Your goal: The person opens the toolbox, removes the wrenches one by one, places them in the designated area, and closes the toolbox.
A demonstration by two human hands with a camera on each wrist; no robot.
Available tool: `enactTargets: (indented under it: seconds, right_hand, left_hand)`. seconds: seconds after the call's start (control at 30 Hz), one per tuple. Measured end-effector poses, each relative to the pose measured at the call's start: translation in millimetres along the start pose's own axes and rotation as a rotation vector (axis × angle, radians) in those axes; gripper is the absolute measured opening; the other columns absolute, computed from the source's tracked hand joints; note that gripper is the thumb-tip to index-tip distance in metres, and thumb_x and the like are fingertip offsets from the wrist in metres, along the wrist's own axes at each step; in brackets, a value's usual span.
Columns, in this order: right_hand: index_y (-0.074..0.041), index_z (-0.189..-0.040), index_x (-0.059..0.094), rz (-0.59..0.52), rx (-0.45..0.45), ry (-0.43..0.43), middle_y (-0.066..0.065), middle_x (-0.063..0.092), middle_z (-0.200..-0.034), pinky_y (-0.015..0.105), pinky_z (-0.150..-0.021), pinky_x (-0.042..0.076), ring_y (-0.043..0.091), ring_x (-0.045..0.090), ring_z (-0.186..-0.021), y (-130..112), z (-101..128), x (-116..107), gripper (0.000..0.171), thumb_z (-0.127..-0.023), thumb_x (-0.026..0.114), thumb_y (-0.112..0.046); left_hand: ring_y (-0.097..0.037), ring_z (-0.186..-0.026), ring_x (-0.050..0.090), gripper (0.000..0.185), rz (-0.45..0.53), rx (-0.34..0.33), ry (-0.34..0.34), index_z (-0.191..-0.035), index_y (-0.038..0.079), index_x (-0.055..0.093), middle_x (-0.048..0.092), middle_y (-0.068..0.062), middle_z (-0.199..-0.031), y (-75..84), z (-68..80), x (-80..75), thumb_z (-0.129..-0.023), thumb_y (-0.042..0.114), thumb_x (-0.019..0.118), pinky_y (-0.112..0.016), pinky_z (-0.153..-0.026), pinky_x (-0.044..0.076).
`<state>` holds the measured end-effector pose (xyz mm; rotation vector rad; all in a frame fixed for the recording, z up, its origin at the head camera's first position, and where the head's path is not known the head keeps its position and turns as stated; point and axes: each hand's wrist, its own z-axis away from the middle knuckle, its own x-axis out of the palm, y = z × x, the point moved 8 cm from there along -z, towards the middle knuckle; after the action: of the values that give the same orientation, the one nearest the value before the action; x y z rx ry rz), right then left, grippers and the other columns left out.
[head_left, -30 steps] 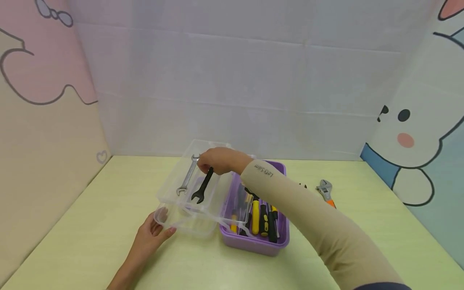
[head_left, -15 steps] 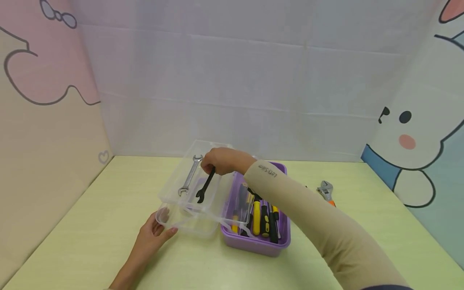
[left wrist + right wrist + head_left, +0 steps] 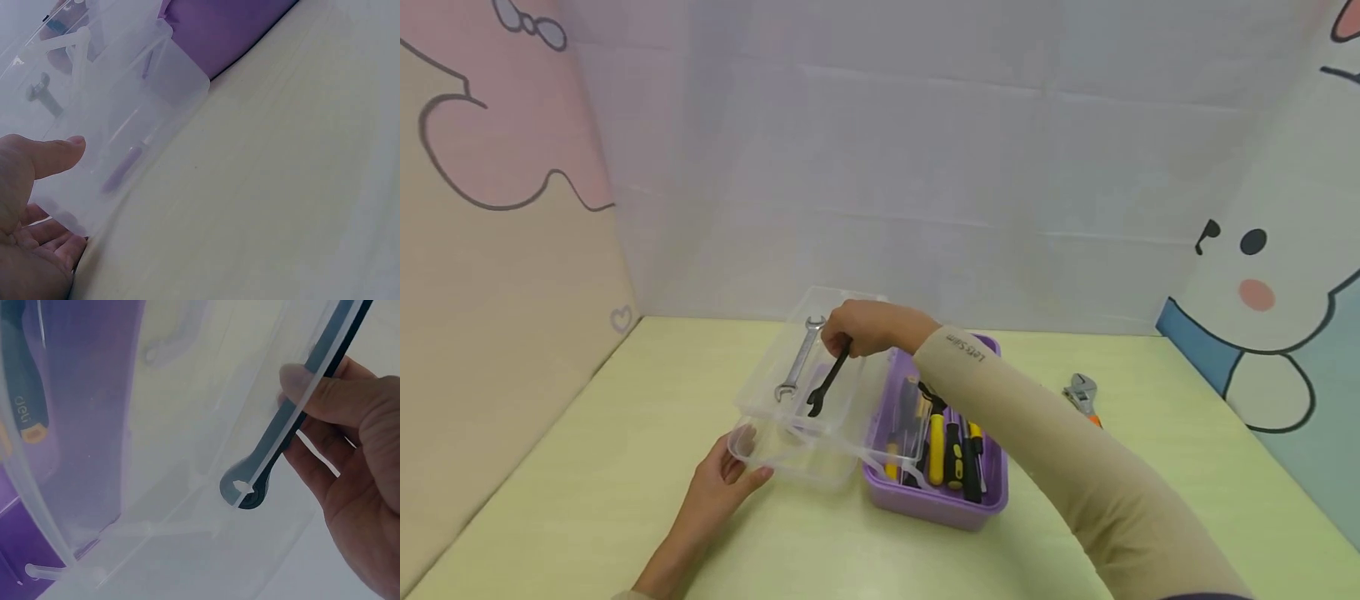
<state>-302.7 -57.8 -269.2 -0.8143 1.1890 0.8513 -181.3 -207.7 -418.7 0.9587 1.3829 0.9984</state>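
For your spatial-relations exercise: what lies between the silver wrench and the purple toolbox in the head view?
The black wrench, pinched by the right hand, lies between the silver wrench and the purple toolbox, inside the clear tray.

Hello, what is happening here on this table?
A person's right hand holds a black wrench over the clear tray of a purple toolbox, beside a silver wrench lying in that tray. The left hand rests against the lower clear tray. Screwdrivers lie in the box; an adjustable wrench lies on the table.
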Motion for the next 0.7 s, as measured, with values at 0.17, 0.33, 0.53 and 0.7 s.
enactTargets:
  seconds: [0.17,0.33,0.53,0.7]
  right_hand:
    - [-0.009,-0.088,0.065,0.011,-0.013,-0.011,0.004,0.067,-0.093,0.028,-0.078,0.052,0.018,0.061,-0.088,-2,2,-6,0.02,-0.083,0.06,0.01]
    - [-0.01,-0.089,0.066,0.006,0.003,-0.011,0.004,0.068,-0.093,0.028,-0.077,0.051,0.018,0.061,-0.088,-3,4,-11,0.02,-0.084,0.06,0.009]
    - [-0.009,-0.088,0.067,-0.01,0.024,-0.016,0.003,0.068,-0.092,0.027,-0.077,0.051,0.017,0.061,-0.087,0,8,-16,0.021,-0.083,0.06,0.009]
    - [-0.009,-0.089,0.067,-0.022,0.034,-0.033,0.003,0.069,-0.091,0.027,-0.078,0.053,0.017,0.063,-0.087,3,14,-17,0.02,-0.082,0.062,0.01]
  left_hand:
    - [-0.038,-0.138,0.032,0.072,0.001,-0.005,-0.001,-0.144,-0.005,0.027,0.03,-0.031,-0.149,-0.1,-1.0,-0.3,-0.088,0.013,0.068,-0.011,-0.1,0.039]
    - [-0.039,-0.138,0.031,0.072,0.011,-0.012,-0.004,-0.144,-0.004,0.027,0.029,-0.031,-0.149,-1.0,-1.6,-1.4,-0.088,0.014,0.068,-0.006,-0.097,0.038]
    - [-0.04,-0.139,0.03,0.072,0.009,-0.014,-0.009,-0.144,-0.003,0.027,0.028,-0.031,-0.149,-1.6,-3.3,-1.4,-0.088,0.015,0.068,-0.028,-0.106,0.036]
    - [-0.04,-0.138,0.031,0.072,-0.015,-0.023,-0.006,-0.144,-0.004,0.027,0.029,-0.031,-0.149,-2.0,-4.6,-1.7,-0.088,0.016,0.068,-0.017,-0.104,0.037]
